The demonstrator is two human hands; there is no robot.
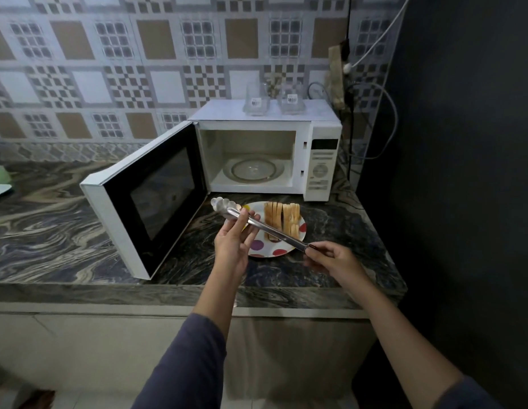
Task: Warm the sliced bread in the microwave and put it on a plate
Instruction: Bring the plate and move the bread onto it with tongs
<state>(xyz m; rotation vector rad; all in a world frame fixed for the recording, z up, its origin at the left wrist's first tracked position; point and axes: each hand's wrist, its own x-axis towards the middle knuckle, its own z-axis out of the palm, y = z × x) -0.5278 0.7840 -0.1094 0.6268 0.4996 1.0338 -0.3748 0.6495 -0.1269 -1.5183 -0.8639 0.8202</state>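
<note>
Several slices of bread (282,217) stand in a row on a white plate with coloured dots (265,249), on the counter in front of the white microwave (319,160). The microwave door (144,208) is swung wide open to the left, and the glass turntable (254,169) inside holds nothing. Metal tongs (257,222) hover over the plate, their scalloped tips pointing left. My left hand (233,240) pinches the tongs near the tips. My right hand (330,258) grips the handle end of the tongs.
The marbled counter (50,231) runs left, its front edge below my arms. Two clear glass containers (271,101) sit on top of the microwave. Cables and a plug (348,66) hang at the right beside a dark wall. A pale green item (0,178) lies far left.
</note>
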